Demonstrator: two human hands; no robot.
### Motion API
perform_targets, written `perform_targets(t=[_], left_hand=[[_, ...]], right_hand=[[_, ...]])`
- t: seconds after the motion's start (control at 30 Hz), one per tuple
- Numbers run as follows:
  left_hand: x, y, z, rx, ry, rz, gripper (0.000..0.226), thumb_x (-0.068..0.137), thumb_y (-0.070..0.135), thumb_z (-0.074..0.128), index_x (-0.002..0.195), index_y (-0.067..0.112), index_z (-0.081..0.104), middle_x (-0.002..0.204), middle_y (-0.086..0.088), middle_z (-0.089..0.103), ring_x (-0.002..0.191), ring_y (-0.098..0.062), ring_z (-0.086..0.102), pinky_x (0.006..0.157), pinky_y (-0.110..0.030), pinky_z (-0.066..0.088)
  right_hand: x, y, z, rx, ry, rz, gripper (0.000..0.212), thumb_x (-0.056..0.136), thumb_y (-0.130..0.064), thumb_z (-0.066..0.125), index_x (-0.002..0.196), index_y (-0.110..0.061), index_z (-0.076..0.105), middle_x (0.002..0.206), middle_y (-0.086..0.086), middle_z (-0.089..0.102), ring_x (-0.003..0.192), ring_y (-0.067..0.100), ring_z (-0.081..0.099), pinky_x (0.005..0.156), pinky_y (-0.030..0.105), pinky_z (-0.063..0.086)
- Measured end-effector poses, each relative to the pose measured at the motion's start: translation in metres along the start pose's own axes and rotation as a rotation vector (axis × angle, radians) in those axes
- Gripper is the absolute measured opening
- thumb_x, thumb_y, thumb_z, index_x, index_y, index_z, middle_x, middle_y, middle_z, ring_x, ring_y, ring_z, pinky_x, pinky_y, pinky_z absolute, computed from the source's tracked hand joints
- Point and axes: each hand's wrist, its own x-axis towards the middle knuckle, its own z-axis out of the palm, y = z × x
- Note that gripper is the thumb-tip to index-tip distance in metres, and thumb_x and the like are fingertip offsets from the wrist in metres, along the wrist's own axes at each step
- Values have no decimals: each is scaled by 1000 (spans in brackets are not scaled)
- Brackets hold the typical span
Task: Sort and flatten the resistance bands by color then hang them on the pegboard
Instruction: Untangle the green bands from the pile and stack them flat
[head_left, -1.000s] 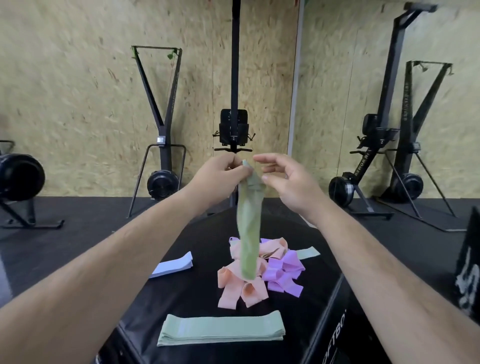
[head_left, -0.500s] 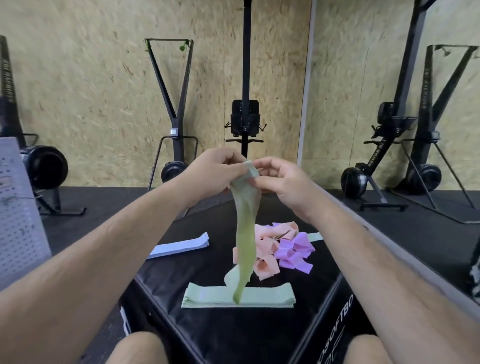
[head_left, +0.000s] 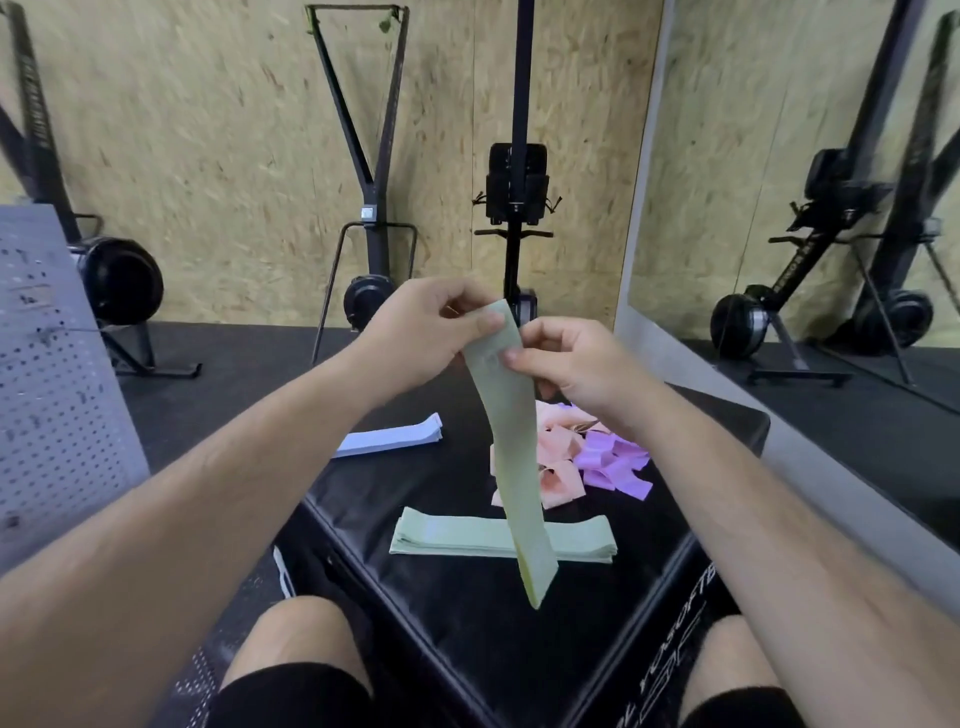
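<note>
Left hand (head_left: 421, 332): clamped on the top end of the held green resistance band (head_left: 514, 441), thumb and fingers pinching its upper left corner.
Right hand (head_left: 576, 364): clamped on the same band just below the top, thumb on the near face and fingers curled behind its right edge.
Held green resistance band: hangs flat and slightly twisted from both hands, above the box. Its lower end crosses in front of the green stack; contact cannot be told.
Black foam box (head_left: 467, 639): one corner points at the person, between the bare knees.
Green stack (head_left: 447, 535): flattened bands at 6 o'clock of the box-top middle, lying crosswise.
Pale blue stack (head_left: 395, 441): flattened bands at 10 o'clock, near the box's left edge.
Pink bands (head_left: 558, 480): loose, crumpled heap at 1 o'clock.
Purple bands (head_left: 615, 465): crumpled heap at 2 o'clock, touching the pink ones.
Pegboard (head_left: 52, 374): grey, at 9 o'clock, off the box at the view's left edge.
Background: black ski-trainer machines (head_left: 371, 208) against a chipboard wall.
</note>
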Motion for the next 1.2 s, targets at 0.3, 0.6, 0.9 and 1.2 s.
perform_targets(t=[0.3,0.6,0.9,1.2], left_hand=[[-31,-48,48,-66,-12,-138,8,93,25,70,93,18,73,66,16,64,55,2,52,61,-22,42],[-57,-120,75,-325,204,-440,13,93,29,70,81,24,70,83,5,66,77,-14,54,70,-29,41],[-88,-194,77,-307,226,-674,7,76,29,78,77,24,73,82,1,71,74,-15,59,77,-35,47],[-88,-235,79,-39,90,-685,6,87,25,70,87,29,67,64,4,52,61,-10,48,62,-28,43]], right_hand=[[-14,61,27,-23,23,49,28,94,-40,67,90,-12,68,86,29,64,79,21,53,77,39,41],[-10,122,28,-132,-175,271,40,92,-51,65,90,-12,70,79,1,66,74,13,62,72,32,43],[22,157,23,-432,-324,413,39,97,-46,62,95,-9,74,128,12,65,131,18,42,90,29,35],[53,219,52,-543,-465,474,31,94,-52,63,83,-24,68,45,-24,51,40,-7,47,56,23,35]])
